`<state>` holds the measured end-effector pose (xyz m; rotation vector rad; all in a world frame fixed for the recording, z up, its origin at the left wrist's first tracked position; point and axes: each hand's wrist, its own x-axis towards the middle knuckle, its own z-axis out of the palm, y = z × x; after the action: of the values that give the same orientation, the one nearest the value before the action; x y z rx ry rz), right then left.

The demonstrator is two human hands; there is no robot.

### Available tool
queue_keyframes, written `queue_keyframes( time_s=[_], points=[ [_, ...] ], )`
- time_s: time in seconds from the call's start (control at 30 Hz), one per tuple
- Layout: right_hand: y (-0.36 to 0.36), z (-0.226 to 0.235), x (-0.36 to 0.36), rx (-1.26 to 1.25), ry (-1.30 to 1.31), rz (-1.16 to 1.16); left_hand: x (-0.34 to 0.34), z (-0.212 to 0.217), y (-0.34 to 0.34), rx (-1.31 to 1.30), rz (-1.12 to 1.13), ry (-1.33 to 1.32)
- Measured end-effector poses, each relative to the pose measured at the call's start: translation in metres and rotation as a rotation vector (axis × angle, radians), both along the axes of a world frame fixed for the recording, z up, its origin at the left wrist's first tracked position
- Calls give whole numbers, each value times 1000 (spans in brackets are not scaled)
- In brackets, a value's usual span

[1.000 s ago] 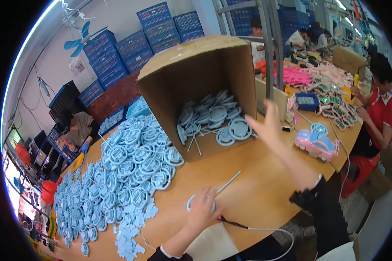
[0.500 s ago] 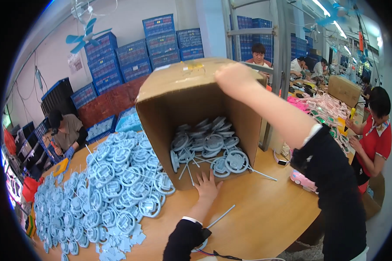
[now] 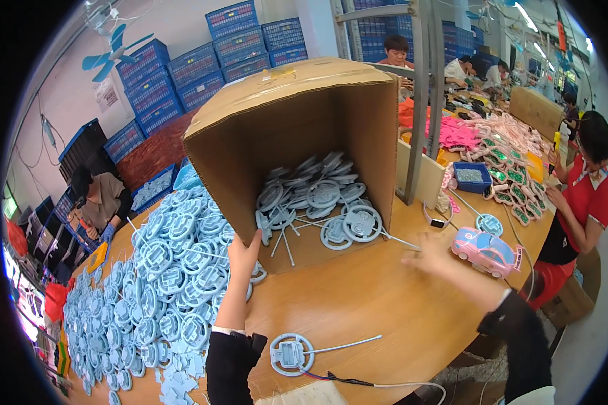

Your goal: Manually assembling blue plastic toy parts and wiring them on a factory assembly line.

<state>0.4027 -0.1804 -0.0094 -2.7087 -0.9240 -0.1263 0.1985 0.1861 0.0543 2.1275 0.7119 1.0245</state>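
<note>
- A wood-coloured worktop (image 3: 358, 297) is seen, its near edge curved, with blue crates (image 3: 233, 34) stacked by the wall behind it.
- A fan (image 3: 117, 52) is mounted high at the left, and a metal frame (image 3: 419, 101) is set behind the worktop's far side.
- Places at the worktop are taken by one co-worker in red (image 3: 591, 182) at the right edge and one in brown (image 3: 101, 199) at the far left; at least three more people are seen farther back.
- One cardboard box (image 3: 290, 135) is laid on its side toward the far edge, its opening turned to the near edge.
- Wheels (image 3: 323, 194), light blue, are heaped inside, too overlapped to be counted; two are laid flat at the opening.
- Many more are piled (image 3: 175, 270) along the worktop's left side, uncountable.
- One lone wheel (image 3: 290, 355) with a rod is placed by the near edge, a cable (image 3: 412, 385) beside it.
- One toy car (image 3: 486, 252), pink and blue, is stood near the right edge; one blue tray (image 3: 471, 185) is set beyond it.
- The box's lower left edge is touched by the left hand (image 3: 244, 255), thumb raised; whether it is pinched cannot be told.
- The right hand (image 3: 431, 255) is blurred, held beside a rod tip jutting from the box; its grip cannot be told.
</note>
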Motion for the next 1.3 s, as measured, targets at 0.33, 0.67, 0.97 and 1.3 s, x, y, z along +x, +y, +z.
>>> queue_keyframes(
  time_s=[0.33,0.67,0.97,1.3],
  points=[
    [38,-14,-88,9,184,235,-19,-32,-29,286,-10,100],
    [66,241,-5,836,-840,131,-59,-64,-146,527,-145,154],
    [142,332,-16,-248,-1153,551,66,-89,-186,361,-335,774],
    [-8,277,-92,193,-1496,862,77,-108,-191,293,-226,693]
  ],
)
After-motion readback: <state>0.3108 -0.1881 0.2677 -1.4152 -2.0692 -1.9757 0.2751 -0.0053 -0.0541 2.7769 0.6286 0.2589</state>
